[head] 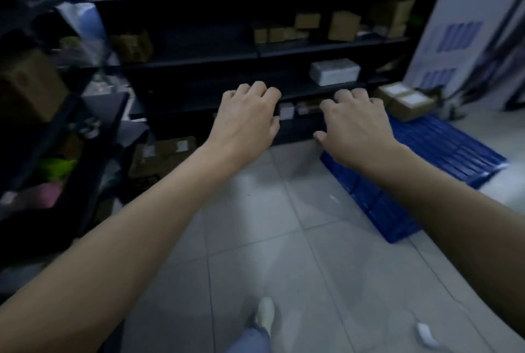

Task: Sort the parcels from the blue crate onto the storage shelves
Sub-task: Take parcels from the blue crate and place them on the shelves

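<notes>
Both arms reach forward toward the black storage shelves. My left hand and my right hand hold a dark parcel between them, fingers curled over its top edge and one hand at each end. The parcel carries a small white label and hangs in front of the lowest shelf level. The blue crate lies on the floor to the right, next to my right hand. Brown cardboard parcels with white labels sit at its far end.
The shelves hold brown boxes, a white wrapped parcel and teal and yellow items on top. A second rack with boxes stands on the left. A white board leans at the right. Grey tiled floor lies below, with my foot.
</notes>
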A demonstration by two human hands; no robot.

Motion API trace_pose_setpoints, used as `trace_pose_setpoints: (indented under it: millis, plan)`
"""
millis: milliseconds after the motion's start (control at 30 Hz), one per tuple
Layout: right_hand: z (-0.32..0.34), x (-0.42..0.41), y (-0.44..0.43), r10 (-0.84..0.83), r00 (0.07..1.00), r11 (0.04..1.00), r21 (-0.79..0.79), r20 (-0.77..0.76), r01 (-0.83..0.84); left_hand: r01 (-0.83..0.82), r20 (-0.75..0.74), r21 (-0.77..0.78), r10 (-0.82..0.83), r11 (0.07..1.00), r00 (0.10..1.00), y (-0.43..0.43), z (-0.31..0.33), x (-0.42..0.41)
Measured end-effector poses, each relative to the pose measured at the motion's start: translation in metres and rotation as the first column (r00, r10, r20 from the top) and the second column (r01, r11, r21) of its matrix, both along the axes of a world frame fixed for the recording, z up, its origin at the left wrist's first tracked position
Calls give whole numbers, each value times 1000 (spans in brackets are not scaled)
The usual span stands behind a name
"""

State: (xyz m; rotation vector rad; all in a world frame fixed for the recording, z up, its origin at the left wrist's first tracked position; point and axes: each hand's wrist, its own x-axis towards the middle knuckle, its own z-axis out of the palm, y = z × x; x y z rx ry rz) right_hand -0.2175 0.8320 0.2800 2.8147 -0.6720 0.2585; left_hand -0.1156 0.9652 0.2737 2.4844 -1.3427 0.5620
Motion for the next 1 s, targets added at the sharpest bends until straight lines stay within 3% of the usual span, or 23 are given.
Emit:
trace_pose_setpoints:
  millis: [233, 567, 1000]
  plan:
    - [0, 33, -122, -225, 972, 974, -11, -66, 225, 210, -68, 4, -209, 978, 975, -145, -5, 55]
    - [-26, 36, -303, -486, 873, 871, 67, -42, 488, 430, -166, 60, -415, 901, 894, -346, -25, 89]
    - [-62, 61, -597, -462, 882, 854, 219, -95, 471, 347, -289, 95, -308, 933, 906, -618, -61, 116]
